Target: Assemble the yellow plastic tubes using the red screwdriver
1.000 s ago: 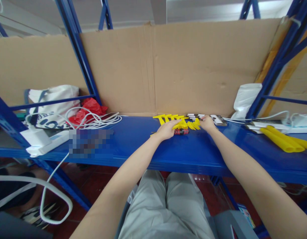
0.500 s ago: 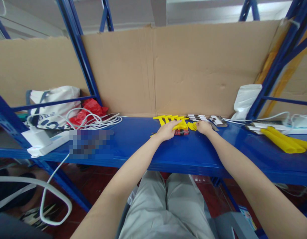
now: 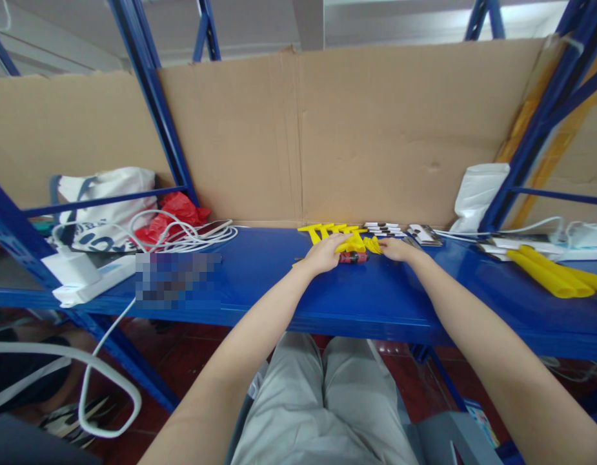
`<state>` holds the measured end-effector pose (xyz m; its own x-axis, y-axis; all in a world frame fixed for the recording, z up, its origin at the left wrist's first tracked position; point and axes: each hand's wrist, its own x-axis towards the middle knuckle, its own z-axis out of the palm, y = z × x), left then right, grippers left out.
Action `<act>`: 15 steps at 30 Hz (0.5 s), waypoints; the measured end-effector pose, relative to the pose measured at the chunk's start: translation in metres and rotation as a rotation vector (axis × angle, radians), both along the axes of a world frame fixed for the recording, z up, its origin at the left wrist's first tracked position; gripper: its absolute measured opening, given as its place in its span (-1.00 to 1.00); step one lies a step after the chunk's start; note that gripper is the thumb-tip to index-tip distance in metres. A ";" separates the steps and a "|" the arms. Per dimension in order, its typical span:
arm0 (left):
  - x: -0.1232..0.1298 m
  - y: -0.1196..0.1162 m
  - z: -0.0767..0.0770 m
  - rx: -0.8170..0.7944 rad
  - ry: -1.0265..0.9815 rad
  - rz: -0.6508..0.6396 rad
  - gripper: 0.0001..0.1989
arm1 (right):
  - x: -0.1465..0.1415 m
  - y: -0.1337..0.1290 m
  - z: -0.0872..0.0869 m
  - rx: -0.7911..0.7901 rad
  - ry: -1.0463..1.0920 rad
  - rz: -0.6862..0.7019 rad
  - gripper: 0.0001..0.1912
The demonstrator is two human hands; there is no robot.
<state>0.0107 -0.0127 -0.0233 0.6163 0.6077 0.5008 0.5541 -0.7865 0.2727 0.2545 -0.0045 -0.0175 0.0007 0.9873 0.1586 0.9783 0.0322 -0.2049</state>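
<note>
Both my arms reach out over a blue metal shelf (image 3: 288, 290). My left hand (image 3: 323, 253) lies on a cluster of small yellow plastic pieces (image 3: 349, 239), fingers spread on top of them. Just in front of those pieces lies a short red and black tool handle (image 3: 354, 258). My right hand (image 3: 395, 248) touches the right end of the yellow pieces, next to a row of small white and black parts (image 3: 383, 227). Whether either hand grips a piece is hidden by the fingers.
A cardboard sheet (image 3: 298, 129) backs the shelf. At the left sit a white bag (image 3: 102, 206), a red bag (image 3: 170, 213), coiled white cables (image 3: 192, 234) and a white power strip (image 3: 80, 274). At the right lie yellow tubes (image 3: 550, 271), a white pouch (image 3: 477, 194) and blue uprights (image 3: 530, 148).
My right hand has slid left along the shelf, from the white and black parts to the right end of the yellow pieces. The left hand has stayed put.
</note>
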 end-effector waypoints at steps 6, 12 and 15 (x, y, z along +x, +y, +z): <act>0.000 0.002 -0.001 -0.010 -0.013 -0.006 -0.36 | 0.008 0.003 -0.002 -0.021 -0.013 0.109 -0.63; 0.000 0.002 -0.002 -0.019 -0.033 -0.017 -0.38 | -0.002 -0.009 0.008 -0.080 -0.103 0.085 -0.67; -0.001 0.001 -0.001 -0.020 -0.037 -0.011 -0.38 | -0.009 -0.016 0.015 -0.073 -0.169 0.020 -0.69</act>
